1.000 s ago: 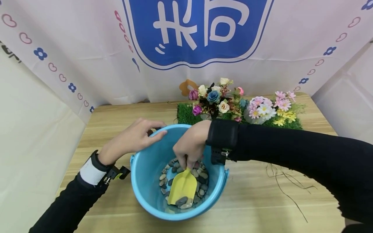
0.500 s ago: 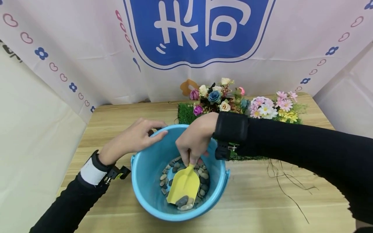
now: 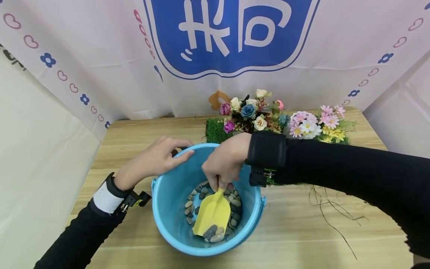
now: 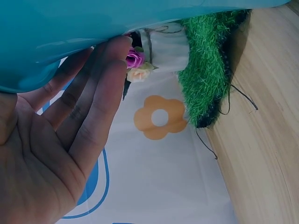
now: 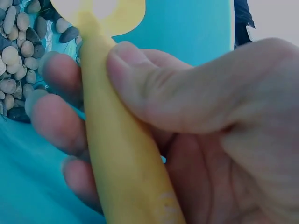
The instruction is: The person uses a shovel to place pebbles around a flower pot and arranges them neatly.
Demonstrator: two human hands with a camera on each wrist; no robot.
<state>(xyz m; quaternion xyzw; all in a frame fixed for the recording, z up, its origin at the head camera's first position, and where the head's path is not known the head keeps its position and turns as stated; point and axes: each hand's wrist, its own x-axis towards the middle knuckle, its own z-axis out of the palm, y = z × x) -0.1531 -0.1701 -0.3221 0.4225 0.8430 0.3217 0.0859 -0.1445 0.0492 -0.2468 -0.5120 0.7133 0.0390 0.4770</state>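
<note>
A light blue bucket (image 3: 169, 233) stands on the table with pebbles (image 3: 235, 209) in its bottom. My left hand (image 3: 156, 158) holds its rim at the far left, thumb on the inner side and fingers along the outer wall; in the left wrist view those fingers (image 4: 100, 107) look nearly straight. Inside the bucket, my right hand (image 3: 223, 160) grips the yellow handle of a toy shovel (image 3: 212, 213), thumb on one side and fingers curled round the other, as the right wrist view shows. Several stones (image 3: 215, 233) lie at the shovel blade's front edge.
Behind the bucket, artificial flowers (image 3: 248, 112) and a pink and white bunch (image 3: 304, 125) stand on green artificial turf (image 3: 215, 130). Loose dark strands (image 3: 330, 209) lie on the wooden table (image 3: 302, 231) at right. A printed cloth (image 3: 188, 93) hangs behind.
My right hand and the shovel have shifted slightly right and up within the bucket, mostly in the first half second. Stones at the blade's edge have moved a little. My left hand stays put.
</note>
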